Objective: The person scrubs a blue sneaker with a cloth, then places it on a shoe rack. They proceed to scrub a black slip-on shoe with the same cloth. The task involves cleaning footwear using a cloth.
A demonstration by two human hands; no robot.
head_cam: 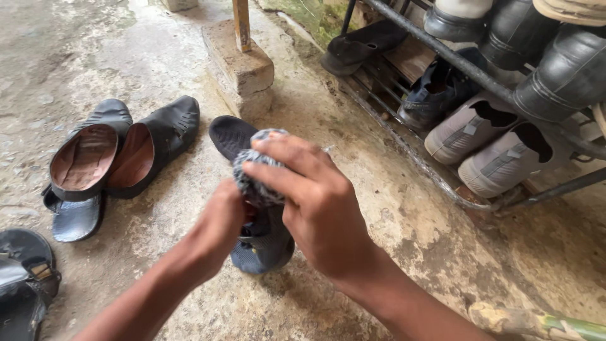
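The right hand [315,202] is clenched around a bunched grey knitted cloth [255,180], fingers curled over its top and pressing it down onto a dark shoe [262,243] that lies on the concrete floor [404,215] directly beneath both hands. The left hand [221,224] sits just left of the right one, gripping the shoe's side near its opening, with its fingers hidden behind the cloth and the shoe. The shoe's toe sticks out beyond the right hand's fingertips, and its heel shows below the wrists. Well to the left of the left hand lie a pair of black slip-on shoes [123,151] with brown insides, touching each other, resting over a black sandal [72,218]. Beyond the fingertips stands a concrete block [243,66] with a post [241,25] rising from it. To the right of the right hand a metal shoe rack [442,183] holds two grey sneakers [486,142], a dark blue shoe [432,91] and black rubber boots [555,69].
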